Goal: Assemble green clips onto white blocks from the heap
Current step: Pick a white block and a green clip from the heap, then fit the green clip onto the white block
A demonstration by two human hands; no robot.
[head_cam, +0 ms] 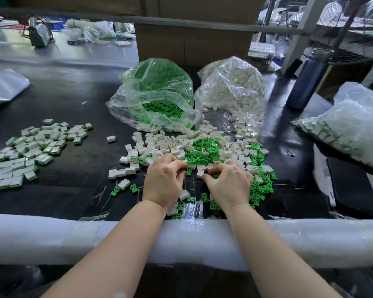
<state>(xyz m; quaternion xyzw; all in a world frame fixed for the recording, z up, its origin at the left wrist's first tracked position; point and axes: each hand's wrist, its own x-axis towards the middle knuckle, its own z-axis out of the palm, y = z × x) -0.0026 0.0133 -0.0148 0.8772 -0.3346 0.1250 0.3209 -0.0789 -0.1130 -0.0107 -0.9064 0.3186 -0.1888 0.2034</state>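
A mixed heap [202, 147] of white blocks and green clips lies on the black table in front of me. Both hands work at its near edge, fingers curled. My left hand [164, 182] pinches a green clip [189, 172] at its fingertips. My right hand [229, 182] pinches a white block [200, 173] between thumb and fingers. The two parts are side by side and almost touch. More loose clips [261, 188] lie around and under my right hand.
A pile of assembled blocks [30, 147] spreads at the left. Open bags of green clips [157, 89] and white blocks [233, 91] stand behind the heap. Another filled bag [351, 125] and a blue bottle [308, 80] are at the right. A foam-padded rail [52, 239] lines the near edge.
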